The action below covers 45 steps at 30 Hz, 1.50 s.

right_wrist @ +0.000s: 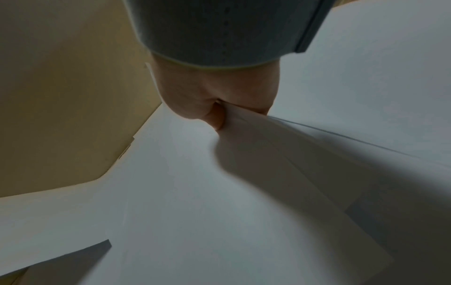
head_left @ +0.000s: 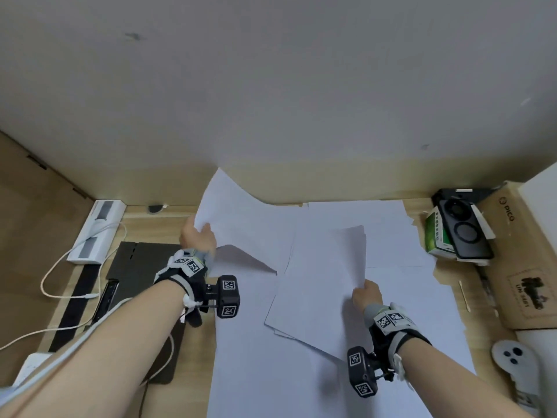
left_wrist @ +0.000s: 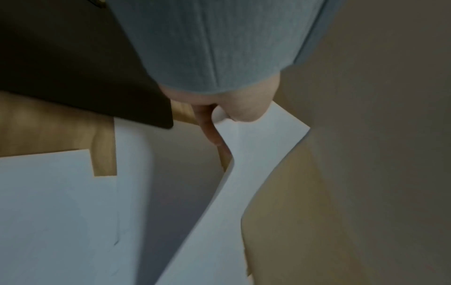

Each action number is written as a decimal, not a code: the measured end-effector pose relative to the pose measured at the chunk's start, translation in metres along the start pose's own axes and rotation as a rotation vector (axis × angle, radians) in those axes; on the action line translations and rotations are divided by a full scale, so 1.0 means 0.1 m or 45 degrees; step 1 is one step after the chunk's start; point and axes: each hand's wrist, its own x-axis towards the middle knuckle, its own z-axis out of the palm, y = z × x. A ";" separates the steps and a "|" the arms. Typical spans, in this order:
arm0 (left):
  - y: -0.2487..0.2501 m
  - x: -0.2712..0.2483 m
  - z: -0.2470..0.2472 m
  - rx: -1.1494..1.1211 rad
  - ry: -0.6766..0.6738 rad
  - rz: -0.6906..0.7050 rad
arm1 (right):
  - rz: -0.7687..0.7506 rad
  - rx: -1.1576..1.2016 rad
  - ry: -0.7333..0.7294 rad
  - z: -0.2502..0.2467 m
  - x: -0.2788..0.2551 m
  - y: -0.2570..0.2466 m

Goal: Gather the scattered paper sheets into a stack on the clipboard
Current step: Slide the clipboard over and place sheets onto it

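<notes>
Several white paper sheets (head_left: 346,372) lie scattered over the wooden desk. My left hand (head_left: 197,235) pinches the edge of one sheet (head_left: 229,212) and holds it lifted above the desk; in the left wrist view the thumb (left_wrist: 246,110) lies on this sheet (left_wrist: 244,173). My right hand (head_left: 366,294) grips a small bundle of sheets (head_left: 325,282) by its right edge, raised off the others; the right wrist view shows the bundle (right_wrist: 305,154) caught between thumb and fingers. The black clipboard (head_left: 141,260) lies at the left, partly under my left forearm.
A white box (head_left: 96,230) and a white cable (head_left: 60,273) sit left of the clipboard. At the right are a green box (head_left: 437,236), a black phone (head_left: 464,227), a cardboard box (head_left: 527,267) and a white controller (head_left: 512,357). A wall rises behind the desk.
</notes>
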 end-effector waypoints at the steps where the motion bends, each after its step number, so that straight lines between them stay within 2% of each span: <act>1: 0.00 0.03 -0.05 -0.082 0.055 -0.051 | 0.009 -0.004 0.004 -0.01 0.00 -0.01; 8: -0.21 -0.18 -0.16 -0.503 0.119 -0.441 | 0.002 -0.031 -0.001 0.02 -0.14 -0.01; 14: -0.38 -0.80 -0.12 -0.421 0.009 -0.598 | 0.016 0.010 -0.028 0.09 -0.29 0.18; 17: -0.54 -0.92 -0.04 -0.234 -0.238 -0.754 | 0.048 0.131 -0.077 0.10 -0.34 0.34; 20: -0.63 -1.18 0.10 -0.446 -0.499 -0.949 | 0.101 0.263 -0.117 0.07 -0.41 0.44; 22: -0.66 -1.37 0.18 -0.575 -0.667 -1.015 | 0.100 0.304 -0.134 0.05 -0.41 0.45; 24: -0.63 -1.53 0.28 -0.597 -0.749 -1.011 | 0.111 0.323 -0.144 -0.01 -0.40 0.45; 27: -0.56 -1.74 0.46 -0.650 -0.766 -1.010 | 0.108 0.324 -0.132 -0.11 -0.36 0.43; 35: -0.09 -1.92 0.72 -1.155 -0.904 -0.963 | 0.124 0.260 -0.088 -0.45 -0.06 0.33; 40: 0.21 -1.80 0.73 -1.112 -0.955 -0.892 | 0.126 0.191 -0.133 -0.58 0.17 0.12; 45: -0.04 -1.84 0.77 -0.814 -0.972 -0.971 | 0.105 0.111 -0.216 -0.52 0.21 -0.01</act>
